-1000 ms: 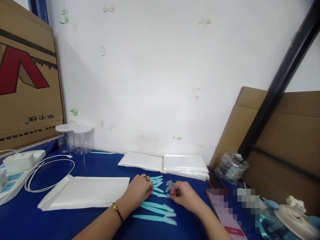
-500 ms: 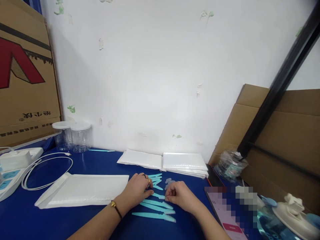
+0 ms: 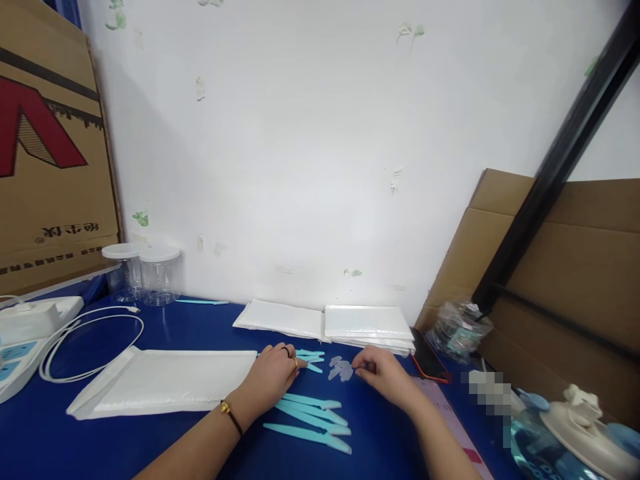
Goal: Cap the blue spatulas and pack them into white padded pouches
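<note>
Curled over the upper group of teal eyebrow razors [image 3: 314, 359] is my left hand [image 3: 277, 371], its fingers closing on one handle; the fingers partly hide the grip. My right hand [image 3: 383, 373] is pinched at the right edge of a small pile of translucent plastic blade covers [image 3: 341, 369], with one cover at its fingertips. Below both hands, several more teal eyebrow razors [image 3: 307, 432] lie fanned out on the blue tabletop [image 3: 240, 457], blade ends pointing right. A white padded envelope [image 3: 175, 380] lies left of my left hand.
White padded packets [image 3: 370, 322] lie along the wall. Two clear jars [image 3: 160, 277], a white cable [image 3: 60, 343] and a power strip [image 3: 20, 360] are at left. On the right are a phone [image 3: 430, 357], a wrapped jar [image 3: 460, 330] and a drink bottle [image 3: 575, 427].
My left hand has left one razor with the lower group and shifted up to the upper group. My right hand has moved up and right, away from the razor tip to the covers.
</note>
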Available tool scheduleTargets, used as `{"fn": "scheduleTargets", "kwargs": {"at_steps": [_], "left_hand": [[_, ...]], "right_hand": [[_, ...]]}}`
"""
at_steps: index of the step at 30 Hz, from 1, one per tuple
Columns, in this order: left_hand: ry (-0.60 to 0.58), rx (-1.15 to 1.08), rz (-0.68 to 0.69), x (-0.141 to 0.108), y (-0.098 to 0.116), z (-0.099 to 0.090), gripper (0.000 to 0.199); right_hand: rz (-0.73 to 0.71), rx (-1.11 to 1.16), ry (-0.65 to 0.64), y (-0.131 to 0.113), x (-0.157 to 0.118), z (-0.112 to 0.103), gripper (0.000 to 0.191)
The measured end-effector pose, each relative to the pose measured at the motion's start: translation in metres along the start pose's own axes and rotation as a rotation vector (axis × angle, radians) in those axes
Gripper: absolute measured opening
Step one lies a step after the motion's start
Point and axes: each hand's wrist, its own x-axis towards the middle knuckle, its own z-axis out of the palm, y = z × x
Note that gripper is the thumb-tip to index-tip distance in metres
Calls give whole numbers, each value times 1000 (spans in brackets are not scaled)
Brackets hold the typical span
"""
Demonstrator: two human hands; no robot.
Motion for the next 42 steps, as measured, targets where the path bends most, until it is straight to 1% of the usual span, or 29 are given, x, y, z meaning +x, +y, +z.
{"fn": "scheduleTargets", "kwargs": {"at_steps": [3,7,11,14,16,19,21,24,26,28,34,38,42], "left_hand": [[11,25,26,1,2,3,32],[12,14,43,0,5,3,28],[23,-47,38,-1,7,2,19],[37,-95,18,-1,6,5,16],[37,-111,11,0,6,7,17],[20,-124,12,0,4,8,13],[17,-136,14,-1,2,5,12],[28,-142,-2,-4,-3,-2,14],[9,-147,-22,-5,-5,-6,9],[-16,-155,-36,-4,-6,-7,4],[-5,-194,-40,1,1,2,4],[-30,-276,-49,4,7,6,4],[-41,-381,-54,6,12,15,5]], "right_hand": [[-32,-14,-58,-3,-1,9,22],[-7,-12,-108,-5,-2,15,10],[28,62,-176,-6,-6,14,7],[21,131,-246,-14,-6,19,5],[6,128,-220,-20,-4,25,4],[28,16,-71,-23,3,34,4],[57,-39,-17,-21,5,37,3],[74,22,-62,-16,4,38,7],[73,92,-101,-16,1,37,10],[75,132,-113,-19,0,38,9],[61,174,-115,-28,3,42,3],[37,185,-105,-27,4,47,4],[16,200,-97,-27,5,52,3]]}}
